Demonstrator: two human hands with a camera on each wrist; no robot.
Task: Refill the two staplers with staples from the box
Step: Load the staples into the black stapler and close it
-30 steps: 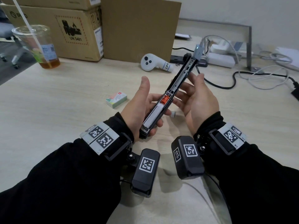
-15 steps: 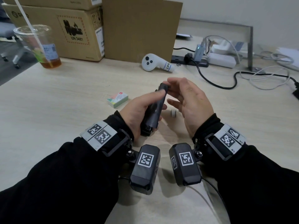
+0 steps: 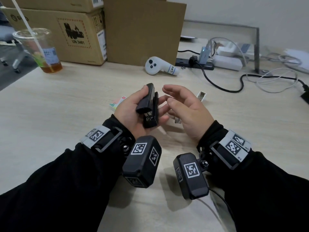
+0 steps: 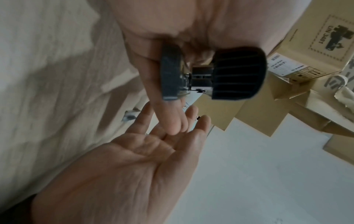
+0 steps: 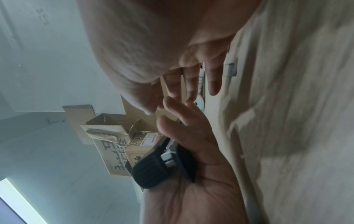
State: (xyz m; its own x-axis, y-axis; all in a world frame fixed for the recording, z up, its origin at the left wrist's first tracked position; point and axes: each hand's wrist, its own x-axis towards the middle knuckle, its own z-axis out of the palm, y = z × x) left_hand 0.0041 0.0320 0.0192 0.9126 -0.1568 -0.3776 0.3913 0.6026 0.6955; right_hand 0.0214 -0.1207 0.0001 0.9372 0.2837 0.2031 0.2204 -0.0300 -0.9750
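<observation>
Closest in, two black sleeves (image 3: 58, 186) reach forward over the pale wooden desk (image 3: 50, 114), a tagged camera block strapped under each wrist. Just past them, the left hand (image 3: 132, 113) lies palm up with the black stapler (image 3: 148, 106) resting in it, thumb pressed along the top cover, fingers curled underneath the base. The stapler is folded shut and points away from the person, its back end toward the wrist. From the left wrist view that back end shows square on: ribbed cover (image 4: 238, 73) on one side, flat base on the other, a bit of metal between.

Right beside it, the right hand (image 3: 185, 111) hovers with nothing in it, fingers loosely spread and gently bent, fingertips close to the left hand's fingers. Touching or not? The wrist views leave that unclear. Palm faces the stapler.

Under the right hand, a small pale piece (image 3: 177, 120) peeks out on the desk, too hidden to name. Behind the left hand sits the small staple box (image 3: 117, 102), pastel with a red mark, partly covered by the hand. Off to the right beyond the right hand lies a small white open sleeve (image 3: 202, 95), likely a tray of staples.

Further back: a white handheld controller (image 3: 158, 66), a plastic cup (image 3: 39, 49) with amber drink and a straw at left, stacked cardboard cartons (image 3: 73, 36), and at right a tangle of cables (image 3: 250, 77), with chargers and a power strip.
</observation>
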